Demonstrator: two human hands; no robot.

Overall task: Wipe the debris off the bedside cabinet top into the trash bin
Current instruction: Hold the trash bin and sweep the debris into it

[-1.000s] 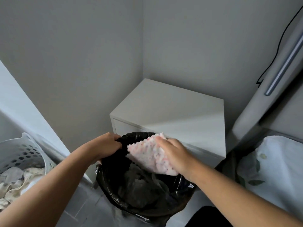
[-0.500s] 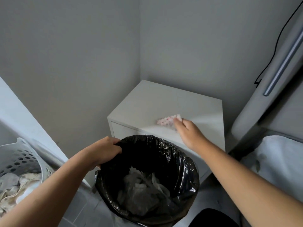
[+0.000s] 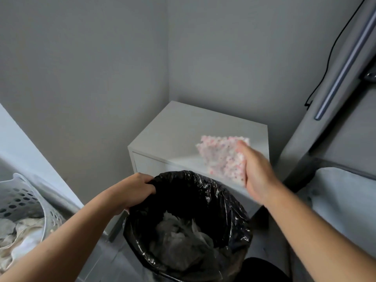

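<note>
A white bedside cabinet (image 3: 183, 131) stands in the room's corner; I see no debris on its top. My right hand (image 3: 257, 171) grips a pink-speckled white cloth (image 3: 221, 157), blurred with motion, over the cabinet's right front part. A trash bin with a black bag liner (image 3: 227, 204) sits against the cabinet's front edge, crumpled waste inside. My left hand (image 3: 136, 190) clutches the bin's left rim and holds it against the cabinet.
A white perforated laundry basket (image 3: 22, 200) with clothes is at the lower left. A grey bed headboard (image 3: 335, 88) with a black cable (image 3: 329, 58) rises at the right, bedding (image 3: 345, 200) below it. Grey walls close the corner behind the cabinet.
My right hand has carried the cloth from over the bin to the middle of the cabinet top, then to the right front part. The left hand has stayed on the bin's rim.
</note>
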